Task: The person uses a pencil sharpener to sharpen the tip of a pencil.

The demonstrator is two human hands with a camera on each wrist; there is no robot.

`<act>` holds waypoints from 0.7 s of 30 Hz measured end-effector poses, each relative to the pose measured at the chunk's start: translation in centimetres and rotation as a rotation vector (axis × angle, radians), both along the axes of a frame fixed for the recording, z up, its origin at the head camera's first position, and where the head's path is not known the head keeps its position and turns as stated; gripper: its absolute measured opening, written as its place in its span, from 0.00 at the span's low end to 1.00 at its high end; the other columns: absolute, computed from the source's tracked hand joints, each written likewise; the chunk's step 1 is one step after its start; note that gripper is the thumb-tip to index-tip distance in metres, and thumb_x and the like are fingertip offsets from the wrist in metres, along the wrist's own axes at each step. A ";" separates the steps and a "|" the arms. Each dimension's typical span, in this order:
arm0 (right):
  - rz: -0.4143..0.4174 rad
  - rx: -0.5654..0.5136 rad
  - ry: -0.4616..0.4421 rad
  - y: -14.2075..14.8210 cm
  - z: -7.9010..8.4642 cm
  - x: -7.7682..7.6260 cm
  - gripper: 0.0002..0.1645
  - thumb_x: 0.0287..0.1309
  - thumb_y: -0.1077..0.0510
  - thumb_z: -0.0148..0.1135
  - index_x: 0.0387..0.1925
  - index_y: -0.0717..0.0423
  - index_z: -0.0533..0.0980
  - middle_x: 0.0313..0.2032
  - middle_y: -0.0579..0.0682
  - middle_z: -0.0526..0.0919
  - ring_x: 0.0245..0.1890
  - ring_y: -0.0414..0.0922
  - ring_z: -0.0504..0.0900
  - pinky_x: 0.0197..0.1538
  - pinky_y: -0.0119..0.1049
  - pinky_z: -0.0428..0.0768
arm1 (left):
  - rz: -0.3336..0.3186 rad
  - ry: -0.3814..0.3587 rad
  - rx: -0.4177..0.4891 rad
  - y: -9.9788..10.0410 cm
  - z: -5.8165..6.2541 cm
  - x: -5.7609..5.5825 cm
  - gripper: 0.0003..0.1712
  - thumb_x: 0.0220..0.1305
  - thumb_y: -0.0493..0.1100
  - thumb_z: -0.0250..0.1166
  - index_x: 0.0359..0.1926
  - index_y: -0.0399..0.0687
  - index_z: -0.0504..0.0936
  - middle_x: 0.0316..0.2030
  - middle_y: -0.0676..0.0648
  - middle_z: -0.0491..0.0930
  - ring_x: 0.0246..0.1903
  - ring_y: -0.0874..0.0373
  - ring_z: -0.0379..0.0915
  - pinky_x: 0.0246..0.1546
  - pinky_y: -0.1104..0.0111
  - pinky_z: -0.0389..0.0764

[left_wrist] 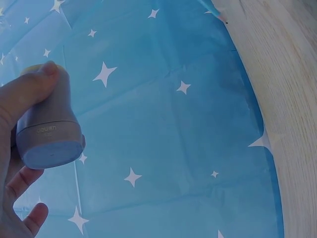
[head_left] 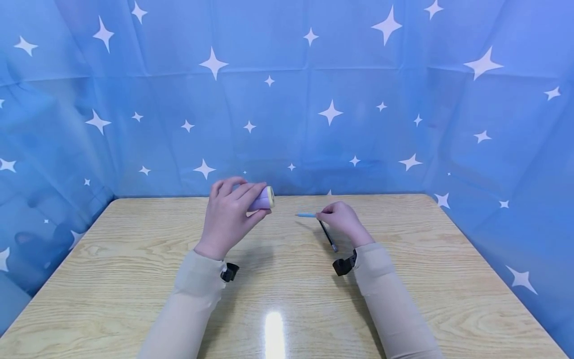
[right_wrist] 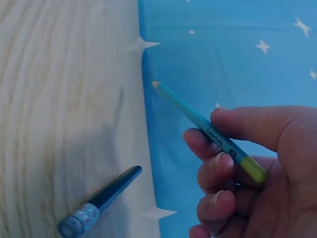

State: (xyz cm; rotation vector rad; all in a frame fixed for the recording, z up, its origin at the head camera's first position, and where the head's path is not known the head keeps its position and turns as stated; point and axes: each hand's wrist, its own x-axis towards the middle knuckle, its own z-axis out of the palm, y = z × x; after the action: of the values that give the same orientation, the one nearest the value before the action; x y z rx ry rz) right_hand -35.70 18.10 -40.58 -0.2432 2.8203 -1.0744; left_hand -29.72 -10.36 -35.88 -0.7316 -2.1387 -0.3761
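Observation:
Held between the thumb and fingers of my left hand (head_left: 226, 214) is a purple pencil sharpener (head_left: 261, 199) with a pale yellow end, raised over the back of the table. That yellow end faces right in the head view; the left wrist view shows the sharpener's (left_wrist: 49, 134) flat base. My right hand (head_left: 343, 219) pinches a light blue pencil (right_wrist: 198, 119) near its yellow-green end. Its sharpened tip points left, toward the sharpener, with a gap between them. Below the right hand, a dark pencil (head_left: 327, 235) with a silvery end lies on the table.
The wood-grain table (head_left: 134, 279) reaches back to a blue curtain (head_left: 287, 109) with white stars, which also hangs along both sides. Black wrist cameras sit on both sleeves. A bright reflection shows on the tabletop near the front.

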 end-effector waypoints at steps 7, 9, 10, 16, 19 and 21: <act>-0.015 0.058 -0.072 -0.4 -0.5 0.3 0.19 0.63 0.50 0.61 0.24 0.62 0.81 0.14 0.43 0.60 0.17 0.42 0.54 0.26 0.36 0.59 | -0.009 0.003 0.000 0.0 -0.1 -0.1 0.29 0.49 0.50 0.77 0.53 0.48 0.83 0.43 0.49 0.85 0.51 0.49 0.71 0.53 0.51 0.64; -0.002 0.075 -0.098 -0.6 -0.7 0.3 0.20 0.61 0.50 0.63 0.21 0.62 0.80 0.12 0.42 0.55 0.15 0.42 0.50 0.23 0.36 0.56 | -0.009 0.004 0.002 0.0 -0.1 -0.1 0.29 0.49 0.50 0.77 0.53 0.48 0.83 0.43 0.49 0.85 0.51 0.49 0.71 0.53 0.51 0.64; 0.006 0.083 -0.105 -0.7 -0.8 0.4 0.20 0.60 0.50 0.63 0.21 0.61 0.82 0.11 0.42 0.54 0.15 0.41 0.49 0.22 0.35 0.55 | -0.009 0.005 0.003 0.0 -0.1 -0.1 0.29 0.49 0.50 0.78 0.53 0.48 0.83 0.43 0.49 0.85 0.51 0.49 0.71 0.53 0.51 0.64; 0.068 0.122 -0.115 -0.9 -1.4 0.4 0.26 0.57 0.50 0.66 0.08 0.53 0.73 0.09 0.41 0.51 0.12 0.39 0.46 0.20 0.33 0.54 | -0.009 0.003 0.003 0.1 -0.1 0.0 0.29 0.49 0.50 0.77 0.53 0.49 0.83 0.43 0.49 0.85 0.51 0.49 0.71 0.53 0.51 0.64; 0.088 0.130 -0.120 -1.1 -1.6 0.5 0.31 0.58 0.50 0.65 0.05 0.48 0.63 0.10 0.41 0.50 0.12 0.39 0.47 0.19 0.33 0.54 | -0.010 -0.002 0.002 0.1 -0.1 0.0 0.29 0.49 0.50 0.77 0.53 0.49 0.83 0.43 0.49 0.85 0.51 0.49 0.71 0.53 0.50 0.64; 0.087 0.135 -0.127 -1.3 -1.7 0.5 0.32 0.58 0.50 0.65 0.06 0.47 0.60 0.10 0.41 0.50 0.12 0.40 0.47 0.19 0.33 0.53 | -0.008 -0.003 0.000 0.1 -0.1 0.0 0.29 0.49 0.50 0.77 0.53 0.49 0.83 0.43 0.49 0.85 0.51 0.49 0.71 0.53 0.50 0.64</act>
State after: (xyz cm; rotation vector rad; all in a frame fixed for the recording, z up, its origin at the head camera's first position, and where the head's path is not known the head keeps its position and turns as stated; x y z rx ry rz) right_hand -35.17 16.79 -42.26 -0.2710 2.7269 -0.8461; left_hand -29.76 -10.22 -35.99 -0.7406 -2.1393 -0.3819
